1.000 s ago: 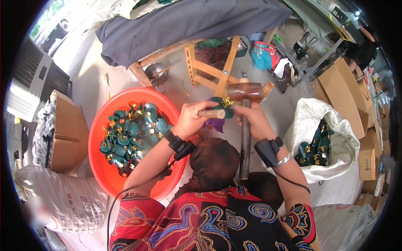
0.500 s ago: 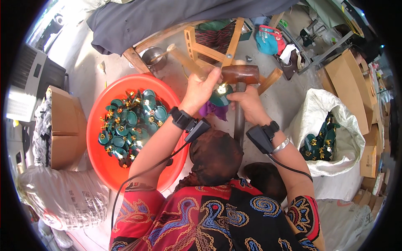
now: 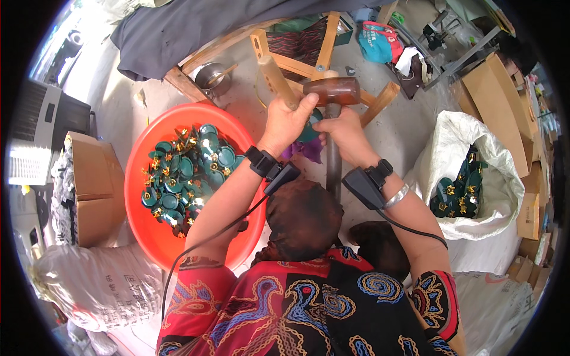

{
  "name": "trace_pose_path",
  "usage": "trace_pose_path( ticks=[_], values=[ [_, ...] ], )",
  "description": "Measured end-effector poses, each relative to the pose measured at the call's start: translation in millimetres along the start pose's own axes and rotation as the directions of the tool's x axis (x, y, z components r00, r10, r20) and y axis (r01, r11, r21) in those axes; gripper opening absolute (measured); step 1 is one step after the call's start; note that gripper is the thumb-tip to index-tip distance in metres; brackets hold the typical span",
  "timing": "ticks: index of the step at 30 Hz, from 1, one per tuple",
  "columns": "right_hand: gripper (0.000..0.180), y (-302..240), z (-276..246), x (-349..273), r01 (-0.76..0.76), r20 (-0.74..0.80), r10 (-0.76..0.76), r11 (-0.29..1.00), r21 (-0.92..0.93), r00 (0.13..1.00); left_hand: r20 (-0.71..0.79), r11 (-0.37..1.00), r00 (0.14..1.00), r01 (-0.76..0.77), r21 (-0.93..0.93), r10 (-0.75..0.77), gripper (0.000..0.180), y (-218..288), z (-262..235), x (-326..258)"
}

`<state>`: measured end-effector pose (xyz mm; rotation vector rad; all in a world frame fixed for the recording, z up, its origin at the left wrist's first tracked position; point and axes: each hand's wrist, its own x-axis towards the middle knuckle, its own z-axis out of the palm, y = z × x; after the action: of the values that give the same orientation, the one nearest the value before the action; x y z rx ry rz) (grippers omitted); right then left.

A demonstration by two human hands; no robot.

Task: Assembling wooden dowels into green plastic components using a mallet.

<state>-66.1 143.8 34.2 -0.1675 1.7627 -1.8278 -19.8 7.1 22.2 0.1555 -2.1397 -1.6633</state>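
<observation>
A person's left hand (image 3: 287,121) is wrapped around a pale wooden rod (image 3: 276,81) while the right hand (image 3: 346,134) appears to pinch the edge of a green disc (image 3: 310,132), set between the two hands just beside a brown-headed mallet (image 3: 332,91). With bare fingers so near the mallet, a slip of the rod could bruise one, while too light a pinch could drop the disc against the purple cloth (image 3: 309,150).

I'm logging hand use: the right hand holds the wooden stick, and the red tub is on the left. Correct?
The hand is wrong: the head view shows the left hand holding the wooden stick. The red tub is indeed on the left.
</observation>
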Motion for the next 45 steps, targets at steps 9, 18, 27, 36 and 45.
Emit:
trace_pose_path(
  ticks=[9, 18, 27, 36, 45],
  values=[
    [0.037, -7.9, -11.4, -4.8, 0.069, -0.046, -0.08, 0.978, -0.198, 0.996, -0.087, 0.996, 0.993, -0.07, 0.051, 0.074, 0.032, -12.3, 10.9, -2.6],
    [0.02, -217.4, 11.0, -112.2, 0.182, -0.243, -0.809, 0.391, -0.902, 0.536, -0.099, 0.975, 0.981, -0.148, 0.166, 0.166, 0.031, -10.0, 7.7, -8.2],
    [0.03, -131.2, -30.9, -62.2, 0.245, 0.254, -0.38, -0.073, -0.967, 0.889, -0.092, 0.983, 0.991, -0.086, 0.164, 0.102, 0.02, -16.5, 13.6, -5.5],
    [0.029, -36.5, -60.2, -117.1, 0.212, 0.127, -0.261, 0.333, -0.919, 0.957, -0.038, 0.886, 0.974, 0.186, -0.425, -0.223, 0.035, -22.7, -0.4, 10.9],
    [0.021, 5.9, -104.7, -121.6, 0.219, 0.198, -0.171, 0.116, -0.969, 0.965, 0.287, 0.795, 0.956, 0.219, -0.565, -0.06, 0.035, 93.6, 81.0, 43.5]
  ],
)
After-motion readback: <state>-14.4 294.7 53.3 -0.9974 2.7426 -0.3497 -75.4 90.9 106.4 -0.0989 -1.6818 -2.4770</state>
